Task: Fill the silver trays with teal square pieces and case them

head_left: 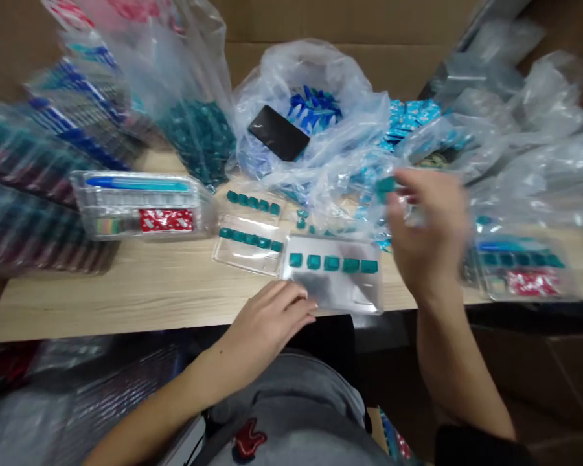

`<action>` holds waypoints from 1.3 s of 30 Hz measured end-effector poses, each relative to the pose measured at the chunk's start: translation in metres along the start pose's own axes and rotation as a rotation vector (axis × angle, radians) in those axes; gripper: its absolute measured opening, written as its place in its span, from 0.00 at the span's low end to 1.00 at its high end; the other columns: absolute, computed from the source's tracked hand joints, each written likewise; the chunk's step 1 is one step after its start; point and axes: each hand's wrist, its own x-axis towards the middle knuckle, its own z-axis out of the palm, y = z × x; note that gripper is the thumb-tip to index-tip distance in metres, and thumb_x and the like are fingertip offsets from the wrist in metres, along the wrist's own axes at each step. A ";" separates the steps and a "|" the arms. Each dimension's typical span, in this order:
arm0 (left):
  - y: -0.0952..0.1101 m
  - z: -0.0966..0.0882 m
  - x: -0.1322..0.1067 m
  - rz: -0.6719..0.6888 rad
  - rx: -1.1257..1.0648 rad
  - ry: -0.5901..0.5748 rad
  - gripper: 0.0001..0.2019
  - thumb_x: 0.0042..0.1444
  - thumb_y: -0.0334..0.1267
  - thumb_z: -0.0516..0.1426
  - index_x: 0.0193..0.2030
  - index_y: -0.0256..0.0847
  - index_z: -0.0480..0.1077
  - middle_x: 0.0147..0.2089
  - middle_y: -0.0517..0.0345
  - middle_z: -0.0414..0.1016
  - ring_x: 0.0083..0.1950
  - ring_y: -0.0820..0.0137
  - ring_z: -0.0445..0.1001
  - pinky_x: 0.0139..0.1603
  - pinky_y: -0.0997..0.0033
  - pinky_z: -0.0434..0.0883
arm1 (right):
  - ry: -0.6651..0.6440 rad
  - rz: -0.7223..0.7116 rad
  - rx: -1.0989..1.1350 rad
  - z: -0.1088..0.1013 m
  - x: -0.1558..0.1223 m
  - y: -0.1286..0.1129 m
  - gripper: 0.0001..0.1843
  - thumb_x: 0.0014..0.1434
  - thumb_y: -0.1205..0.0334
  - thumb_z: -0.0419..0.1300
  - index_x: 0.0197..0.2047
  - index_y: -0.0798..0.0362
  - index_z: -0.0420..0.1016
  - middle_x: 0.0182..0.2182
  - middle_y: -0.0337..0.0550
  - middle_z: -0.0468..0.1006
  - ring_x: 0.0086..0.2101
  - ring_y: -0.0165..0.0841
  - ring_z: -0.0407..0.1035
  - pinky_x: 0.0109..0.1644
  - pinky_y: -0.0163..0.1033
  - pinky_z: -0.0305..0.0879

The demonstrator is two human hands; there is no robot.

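Observation:
At the front edge of the table, my left hand (274, 320) has its fingers closed on the left front corner of a clear plastic tray (337, 294). A row of several teal faceted pieces (331, 263) lies along the tray's back half. To the right of the tray and above the table, my right hand (430, 226) is blurred by motion. Its thumb and index finger pinch a small teal piece (385, 188). More clear trays (245, 262) with teal rows stand left of the held one. Loose teal pieces (301, 219) lie behind.
A black phone (279, 133) rests on a plastic bag (315, 55) of blue pieces. Packed kits (143, 200) (527, 268) flank the trays. Stacked kits (39, 194) fill the left, beside a bag of teal pieces (199, 136). Crumpled clear bags (534, 175) cover the right.

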 end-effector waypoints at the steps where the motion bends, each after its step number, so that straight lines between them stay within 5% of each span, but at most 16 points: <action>1: -0.004 -0.003 0.002 -0.002 0.000 -0.071 0.10 0.68 0.33 0.48 0.44 0.37 0.71 0.40 0.53 0.76 0.41 0.66 0.75 0.40 0.66 0.73 | 0.071 -0.021 -0.122 0.004 0.006 0.003 0.09 0.62 0.66 0.57 0.43 0.48 0.78 0.46 0.51 0.76 0.52 0.47 0.70 0.62 0.62 0.61; 6: -0.028 -0.011 0.016 -0.039 -0.263 -0.357 0.13 0.67 0.31 0.47 0.44 0.44 0.74 0.41 0.57 0.75 0.41 0.69 0.73 0.41 0.70 0.70 | 0.203 -0.042 -0.222 -0.005 -0.016 0.005 0.11 0.64 0.63 0.58 0.48 0.45 0.77 0.54 0.50 0.73 0.53 0.45 0.70 0.58 0.57 0.67; 14: -0.024 -0.004 0.031 -0.042 -0.276 -0.442 0.13 0.66 0.41 0.49 0.36 0.44 0.73 0.36 0.58 0.73 0.37 0.68 0.72 0.37 0.71 0.66 | 0.254 0.120 -0.073 -0.032 -0.089 0.020 0.09 0.64 0.65 0.58 0.45 0.47 0.78 0.43 0.45 0.81 0.46 0.37 0.75 0.54 0.48 0.72; 18: -0.026 -0.011 0.045 -0.044 -0.357 -0.577 0.13 0.66 0.37 0.48 0.37 0.45 0.73 0.37 0.61 0.74 0.38 0.71 0.72 0.38 0.74 0.65 | 0.173 0.214 0.038 -0.021 -0.108 0.028 0.09 0.64 0.65 0.58 0.45 0.48 0.78 0.41 0.43 0.82 0.42 0.35 0.77 0.50 0.46 0.74; 25: -0.037 -0.012 0.052 -0.043 -0.393 -0.695 0.12 0.66 0.35 0.47 0.37 0.45 0.72 0.37 0.61 0.73 0.36 0.72 0.71 0.39 0.75 0.65 | 0.033 0.158 0.105 -0.008 -0.113 0.025 0.10 0.65 0.67 0.56 0.45 0.49 0.79 0.40 0.44 0.83 0.42 0.35 0.77 0.46 0.43 0.75; 29: -0.024 -0.002 0.044 -0.093 -0.247 -0.502 0.10 0.63 0.36 0.50 0.37 0.44 0.74 0.36 0.57 0.74 0.37 0.67 0.72 0.38 0.71 0.67 | 0.024 0.166 0.116 -0.010 -0.116 0.024 0.10 0.64 0.66 0.57 0.45 0.49 0.79 0.40 0.45 0.83 0.42 0.36 0.77 0.47 0.43 0.75; 35: 0.005 -0.023 0.036 0.021 -0.079 -0.022 0.06 0.59 0.33 0.53 0.33 0.44 0.70 0.32 0.58 0.74 0.33 0.68 0.72 0.34 0.71 0.68 | 0.292 0.286 0.371 -0.014 -0.117 0.013 0.13 0.64 0.63 0.59 0.51 0.45 0.77 0.44 0.42 0.82 0.42 0.34 0.78 0.49 0.44 0.76; 39: 0.009 -0.032 0.025 0.039 -0.167 0.211 0.08 0.56 0.27 0.55 0.37 0.46 0.67 0.39 0.60 0.78 0.39 0.70 0.76 0.41 0.73 0.71 | 0.131 0.231 0.565 -0.005 -0.092 0.003 0.21 0.62 0.61 0.62 0.59 0.41 0.71 0.54 0.42 0.77 0.51 0.35 0.75 0.55 0.45 0.75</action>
